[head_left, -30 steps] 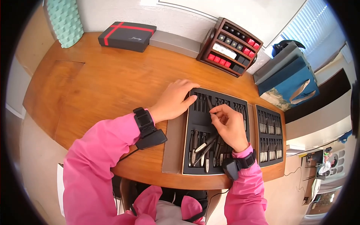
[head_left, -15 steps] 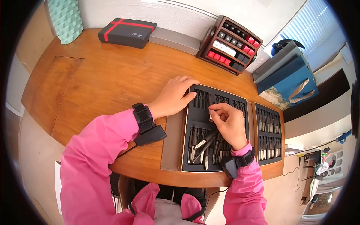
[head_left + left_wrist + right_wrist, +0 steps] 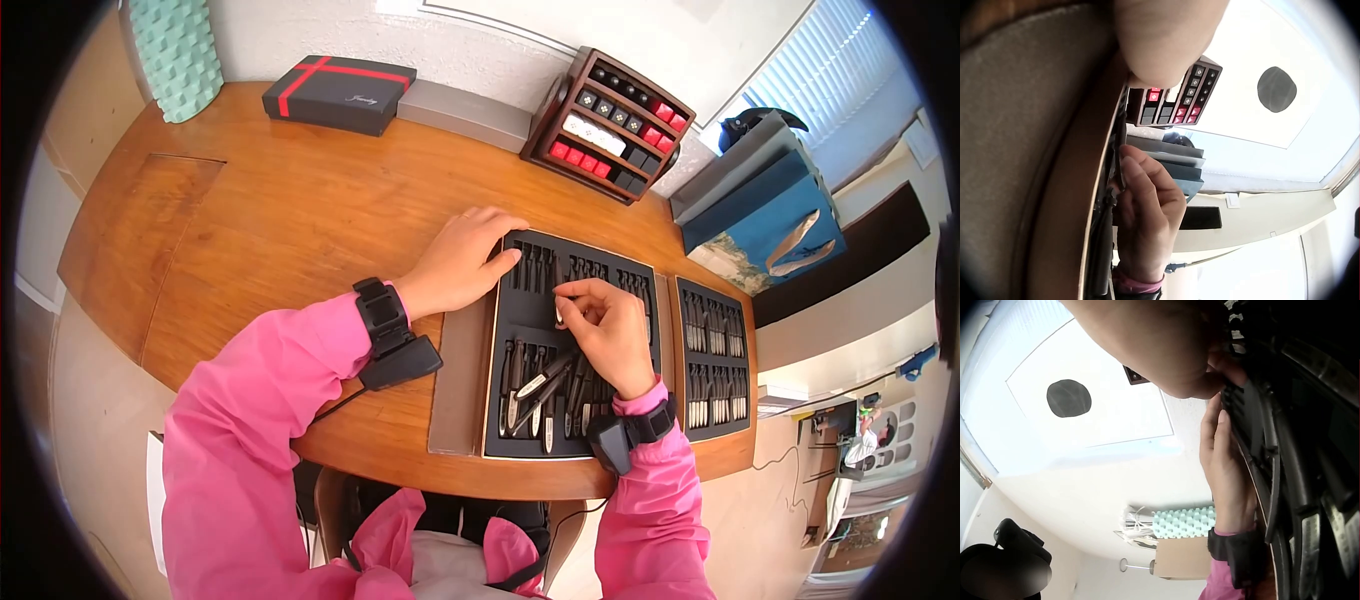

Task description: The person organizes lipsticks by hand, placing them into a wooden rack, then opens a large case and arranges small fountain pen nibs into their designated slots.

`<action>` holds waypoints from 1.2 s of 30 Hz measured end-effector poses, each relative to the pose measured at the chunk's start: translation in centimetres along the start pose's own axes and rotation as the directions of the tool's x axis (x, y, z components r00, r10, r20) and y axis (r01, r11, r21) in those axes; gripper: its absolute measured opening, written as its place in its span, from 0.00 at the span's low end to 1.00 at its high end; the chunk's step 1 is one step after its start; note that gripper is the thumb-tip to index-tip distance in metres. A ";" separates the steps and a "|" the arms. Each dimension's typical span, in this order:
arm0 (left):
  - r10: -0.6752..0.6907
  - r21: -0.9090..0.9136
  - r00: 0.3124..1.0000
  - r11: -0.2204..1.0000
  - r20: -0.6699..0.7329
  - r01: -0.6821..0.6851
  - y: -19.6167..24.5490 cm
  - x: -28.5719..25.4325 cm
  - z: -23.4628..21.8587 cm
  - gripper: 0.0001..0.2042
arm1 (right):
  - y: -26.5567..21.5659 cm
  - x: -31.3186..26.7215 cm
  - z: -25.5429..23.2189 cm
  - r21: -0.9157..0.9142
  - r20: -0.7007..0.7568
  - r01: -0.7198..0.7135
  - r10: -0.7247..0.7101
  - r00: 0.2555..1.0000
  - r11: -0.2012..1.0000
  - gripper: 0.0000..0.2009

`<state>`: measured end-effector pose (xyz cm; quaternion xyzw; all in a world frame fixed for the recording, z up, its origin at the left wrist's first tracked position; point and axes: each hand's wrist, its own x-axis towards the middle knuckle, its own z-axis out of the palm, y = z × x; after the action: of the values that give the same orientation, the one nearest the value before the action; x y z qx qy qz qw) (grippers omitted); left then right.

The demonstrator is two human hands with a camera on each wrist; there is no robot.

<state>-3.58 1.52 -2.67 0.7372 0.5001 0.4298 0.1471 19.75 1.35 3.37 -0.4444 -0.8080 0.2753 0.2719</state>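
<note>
My right hand (image 3: 615, 335) pinches a slim black stick (image 3: 559, 272) with a pale lower end, between thumb and forefinger, over the upper half of a dark tray (image 3: 528, 316). The stick stands in line with the upper slot row; in the left wrist view its dark length shows at the fingertips. My left hand (image 3: 462, 262) rests at the tray's upper left corner, fingers extended along the edge and thumb on the rim. In the lower half lie several black sticks with pale labelled ends (image 3: 532, 385), some crossed over the others.
A second dark tray (image 3: 715, 357) with filled rows sits to the right. Behind are a black box with red ribbon (image 3: 340, 95), a wooden rack of small boxes (image 3: 612, 125) and a blue paper bag (image 3: 770, 215). The table edge (image 3: 400, 475) runs close in front.
My right hand has turned slightly and shifted a little left with the stick, whose pale end now shows below the fingers. The left hand stays at the tray corner.
</note>
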 end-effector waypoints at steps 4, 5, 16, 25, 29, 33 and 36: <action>0.003 -0.013 1.000 1.000 -0.002 -0.003 -0.1 0.0 0.0 0.17 | 0.8 0.3 0.2 0.110 0.043 0.006 -0.011 0.999 0.994 0.08; 0.002 -0.013 1.000 1.000 -0.003 -0.002 -0.1 0.0 0.1 0.17 | 0.9 0.3 0.1 0.094 0.061 -0.001 -0.005 0.998 0.996 0.08; 0.023 0.001 1.000 1.000 -0.017 -0.023 0.2 0.1 -0.1 0.18 | 1.0 0.6 -1.5 -0.206 0.027 0.341 -0.343 0.939 0.917 0.15; -0.031 -0.027 0.999 0.999 0.015 0.031 0.6 0.0 -0.2 0.17 | 0.1 0.7 -2.0 -0.402 0.139 0.414 -0.392 0.909 0.817 0.20; -0.015 -0.015 1.000 1.000 0.005 0.015 0.2 -0.1 0.0 0.17 | 0.1 0.7 -1.9 -0.466 0.193 0.441 -0.398 0.897 0.767 0.19; 0.005 -0.004 1.000 1.000 -0.017 -0.005 0.3 0.0 0.1 0.17 | 0.3 0.6 -1.8 -0.461 0.193 0.445 -0.402 0.895 0.768 0.18; -0.008 -0.004 1.000 1.000 -0.010 0.008 0.2 0.1 0.0 0.17 | 0.9 0.6 -1.6 -0.446 0.177 0.449 -0.416 0.892 0.774 0.18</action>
<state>-3.47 1.46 -2.48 0.7329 0.5029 0.4338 0.1476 21.10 2.60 4.03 -0.2899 -0.9394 0.0137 0.1824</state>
